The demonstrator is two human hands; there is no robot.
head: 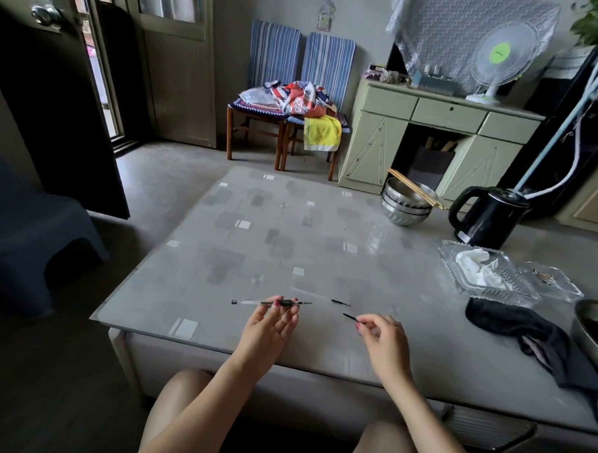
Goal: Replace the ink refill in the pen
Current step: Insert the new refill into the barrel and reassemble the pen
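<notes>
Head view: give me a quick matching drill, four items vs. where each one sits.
Items:
1. pen
2. small black piece
3. black kettle
4. steel bowls

Places:
A. far side of the table, with chopsticks laid across the top
B. pinched in the right hand
C. held level in the fingers of the left hand
D. right side of the table, behind the glass tray

Pairs: 1-C, 2-B, 3-D, 4-A
</notes>
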